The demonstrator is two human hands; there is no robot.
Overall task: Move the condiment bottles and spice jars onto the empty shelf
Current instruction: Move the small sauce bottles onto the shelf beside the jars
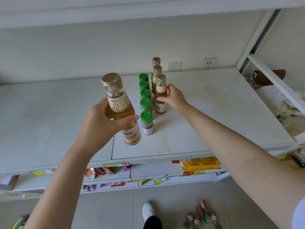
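Note:
My left hand point(105, 123) grips a tall vinegar bottle point(121, 106) with pale golden liquid and a beige label, held above the front of the white shelf point(214, 116). My right hand point(173, 96) holds the nearest of three similar bottles point(160, 95) standing in a row on the shelf. Left of that row stand several green-capped spice jars point(146, 119) in a line running front to back. More jars with green caps and orange labels point(202, 215) lie on the floor below.
Lower shelves hold snack packets, among them a yellow pack point(200, 163). Price tags line the shelf edges. A white upright frame point(257, 47) bounds the shelf on the right, with cloth and bags behind it. My shoe point(148, 210) is on the tiled floor.

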